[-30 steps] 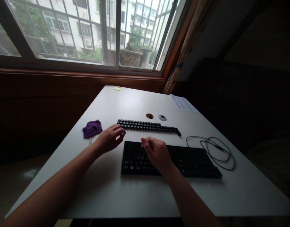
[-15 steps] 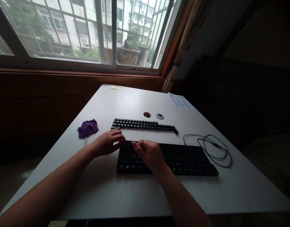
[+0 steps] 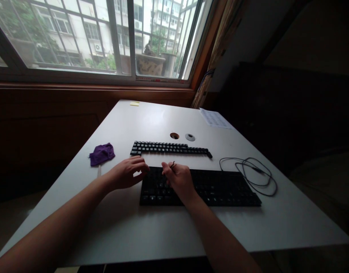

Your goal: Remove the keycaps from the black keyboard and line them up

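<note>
The long black keyboard (image 3: 220, 186) was laid flat on the white desk (image 3: 151, 235), partly hidden by the right hand (image 3: 179, 182). Beyond it, black keycaps (image 3: 165, 148) were set in close rows, fewer toward the right, where a larger keycap (image 3: 209, 155) was placed aslant. In that hand a dark object (image 3: 173, 165) was held, too small to be identified.

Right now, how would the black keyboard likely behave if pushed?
The black keyboard would probably move as one stiff slab, being long and flat. Tipping seems unlikely, since it lies low and broad on the white table.
</note>
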